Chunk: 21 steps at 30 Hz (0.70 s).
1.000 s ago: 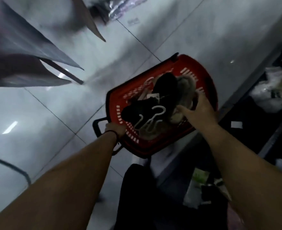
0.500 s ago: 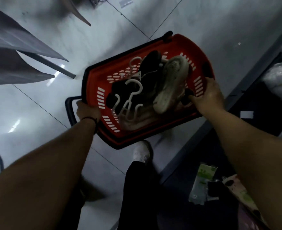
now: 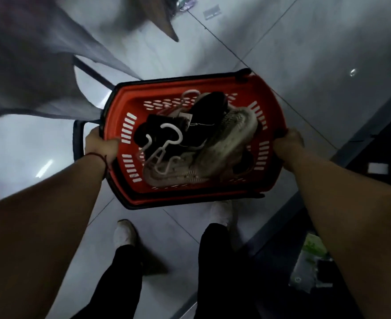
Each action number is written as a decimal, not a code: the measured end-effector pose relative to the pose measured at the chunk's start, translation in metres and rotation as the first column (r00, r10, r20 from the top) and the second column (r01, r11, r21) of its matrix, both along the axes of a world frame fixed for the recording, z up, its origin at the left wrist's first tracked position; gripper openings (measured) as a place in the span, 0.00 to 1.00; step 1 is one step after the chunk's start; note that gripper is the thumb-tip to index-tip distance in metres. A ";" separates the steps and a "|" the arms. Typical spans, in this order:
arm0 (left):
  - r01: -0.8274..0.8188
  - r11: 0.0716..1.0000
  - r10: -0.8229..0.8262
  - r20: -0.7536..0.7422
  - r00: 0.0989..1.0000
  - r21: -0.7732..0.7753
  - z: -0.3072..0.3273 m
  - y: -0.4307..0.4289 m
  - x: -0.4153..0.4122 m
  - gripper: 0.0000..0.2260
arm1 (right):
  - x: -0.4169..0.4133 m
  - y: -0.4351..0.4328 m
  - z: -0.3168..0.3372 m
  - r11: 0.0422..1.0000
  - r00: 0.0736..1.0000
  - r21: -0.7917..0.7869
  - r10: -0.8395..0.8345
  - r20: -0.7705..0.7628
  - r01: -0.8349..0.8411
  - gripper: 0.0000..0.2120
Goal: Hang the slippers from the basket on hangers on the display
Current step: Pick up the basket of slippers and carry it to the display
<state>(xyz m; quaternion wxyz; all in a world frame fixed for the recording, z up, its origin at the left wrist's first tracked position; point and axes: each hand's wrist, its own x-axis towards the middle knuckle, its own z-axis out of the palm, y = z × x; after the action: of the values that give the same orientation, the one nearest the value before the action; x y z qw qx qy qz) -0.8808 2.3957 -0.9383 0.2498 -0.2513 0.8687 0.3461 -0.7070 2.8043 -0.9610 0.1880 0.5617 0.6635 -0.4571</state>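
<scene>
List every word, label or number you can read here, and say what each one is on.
None can be read.
Small tag on the slippers in the red basket: too blurred.
Green packet on the dark shelf at lower right: print too small.
White label on the shelf edge: blank or washed out.

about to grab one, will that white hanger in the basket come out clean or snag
The white hanger looks thin, so probably light and stiff. Its open hooks lie across the slippers, so it may snag and drag one up from the basket.

Dim, bluish light; glare streaks on the glossy floor (image 3: 44,168), motion blur upper left, wide-angle bending at edges.
</scene>
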 end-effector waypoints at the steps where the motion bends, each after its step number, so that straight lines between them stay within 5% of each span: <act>1: -0.022 1.000 0.022 0.023 1.000 0.007 0.020 -0.016 0.001 0.15 | 0.000 -0.013 0.013 1.000 1.000 -0.003 0.025 -0.004 -0.025 0.19; 7: -0.205 0.979 0.205 0.050 0.977 -0.019 0.157 -0.130 0.040 0.21 | -0.025 -0.112 0.134 0.964 0.963 -0.019 0.264 -0.063 -0.265 0.20; 12: -0.496 0.867 0.498 -0.032 0.867 0.044 0.257 -0.256 0.110 0.23 | -0.076 -0.225 0.229 0.809 0.808 0.085 0.587 -0.050 -0.582 0.30; 17: -0.749 0.637 0.770 -0.107 0.629 0.182 0.333 -0.388 0.213 0.17 | -0.134 -0.380 0.279 0.528 0.529 0.162 0.848 -0.044 -0.833 0.30; 21: -0.897 0.364 0.931 -0.113 0.346 0.250 0.366 -0.503 0.320 0.19 | -0.122 -0.558 0.349 0.331 0.313 0.250 0.943 -0.111 -0.910 0.24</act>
<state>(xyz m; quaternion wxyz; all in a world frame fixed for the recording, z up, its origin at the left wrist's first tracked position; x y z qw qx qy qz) -0.5607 1.8922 -0.5720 -0.0743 -0.6323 0.5740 0.5150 -0.8288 2.2464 -0.6122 0.2955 0.0313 0.9125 -0.2812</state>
